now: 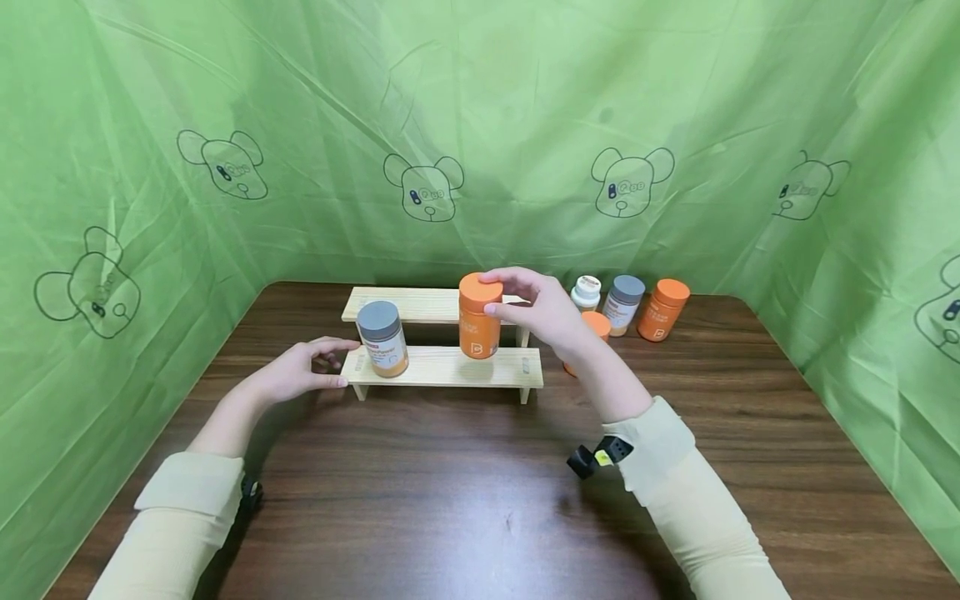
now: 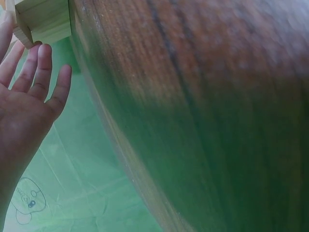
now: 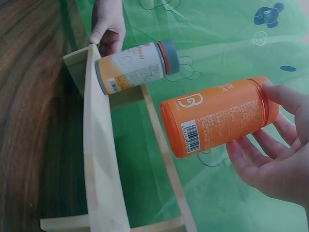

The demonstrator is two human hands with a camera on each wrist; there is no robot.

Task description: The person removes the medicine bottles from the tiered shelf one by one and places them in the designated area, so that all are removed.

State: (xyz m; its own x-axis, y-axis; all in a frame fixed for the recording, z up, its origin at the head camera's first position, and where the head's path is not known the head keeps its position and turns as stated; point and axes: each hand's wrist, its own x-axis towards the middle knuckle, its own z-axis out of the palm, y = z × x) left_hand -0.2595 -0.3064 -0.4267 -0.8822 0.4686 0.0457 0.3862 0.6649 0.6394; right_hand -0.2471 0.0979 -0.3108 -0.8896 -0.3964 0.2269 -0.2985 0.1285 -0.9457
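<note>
My right hand [image 1: 542, 312] grips an orange bottle [image 1: 480, 321] near its cap, with thumb and fingers around it. The bottle hangs upright above the lower board of a two-step wooden rack [image 1: 442, 367]. In the right wrist view, a gap shows between the bottle [image 3: 217, 116] and the rack's board [image 3: 99, 145]. At the rack's left end, my left hand [image 1: 296, 371] holds the lower board between thumb and fingers. A grey-capped bottle [image 1: 383, 340] with a white and orange label stands on that board, close to the left fingertips.
Right of the rack stand a small white bottle [image 1: 587, 292], another grey-capped bottle [image 1: 623, 305] and an orange bottle [image 1: 663, 310]. One more orange bottle [image 1: 596, 323] is partly hidden behind my right forearm. Green cloth [image 1: 525, 100] encloses the dark wooden table [image 1: 420, 483].
</note>
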